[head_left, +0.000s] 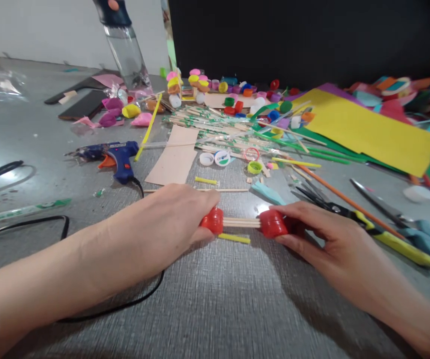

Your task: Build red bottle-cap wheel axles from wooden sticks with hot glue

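The person's left hand point(177, 219) pinched one red bottle cap piece point(213, 221) and the right hand point(323, 239) pinched another point(273, 223), with thin wooden sticks point(242, 223) running between them. The joined piece was above the gray table point(215, 304), near the yellow straw piece point(234, 239); the blue glue gun point(119, 155) lay beyond the left forearm.

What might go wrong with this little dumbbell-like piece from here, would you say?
The sticks could slip out if the left hand and right hand pull the red caps apart. The black cord, running under the left forearm, might snag and drag the glue gun.
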The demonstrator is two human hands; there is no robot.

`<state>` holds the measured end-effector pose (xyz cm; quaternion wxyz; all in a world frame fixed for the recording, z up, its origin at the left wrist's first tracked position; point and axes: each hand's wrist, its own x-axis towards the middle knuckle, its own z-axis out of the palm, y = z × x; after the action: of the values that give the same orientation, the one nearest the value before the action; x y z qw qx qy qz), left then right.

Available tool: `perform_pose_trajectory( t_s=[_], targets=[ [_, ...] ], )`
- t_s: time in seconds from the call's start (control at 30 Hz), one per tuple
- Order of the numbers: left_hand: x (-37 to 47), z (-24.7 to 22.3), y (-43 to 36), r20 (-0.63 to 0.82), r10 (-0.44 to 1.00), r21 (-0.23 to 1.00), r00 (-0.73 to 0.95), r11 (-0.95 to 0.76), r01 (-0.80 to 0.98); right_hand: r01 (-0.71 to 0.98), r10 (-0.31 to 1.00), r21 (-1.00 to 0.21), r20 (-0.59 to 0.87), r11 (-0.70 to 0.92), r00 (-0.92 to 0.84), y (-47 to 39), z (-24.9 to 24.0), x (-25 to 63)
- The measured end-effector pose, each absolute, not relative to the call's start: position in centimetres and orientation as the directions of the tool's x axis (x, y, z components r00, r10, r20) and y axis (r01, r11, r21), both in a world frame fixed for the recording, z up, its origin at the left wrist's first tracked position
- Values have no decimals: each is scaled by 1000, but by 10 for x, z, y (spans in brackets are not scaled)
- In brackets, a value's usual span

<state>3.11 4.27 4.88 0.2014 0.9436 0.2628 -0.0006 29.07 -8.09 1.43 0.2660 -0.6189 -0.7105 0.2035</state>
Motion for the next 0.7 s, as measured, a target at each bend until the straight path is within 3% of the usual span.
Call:
perform_pose_trajectory(
  t_s=[0.7],
  targets=[
    [33,49,42,-90,506,366,858,-784,501,760,984,-629,158,162,-78,-83,9,290]
  ],
)
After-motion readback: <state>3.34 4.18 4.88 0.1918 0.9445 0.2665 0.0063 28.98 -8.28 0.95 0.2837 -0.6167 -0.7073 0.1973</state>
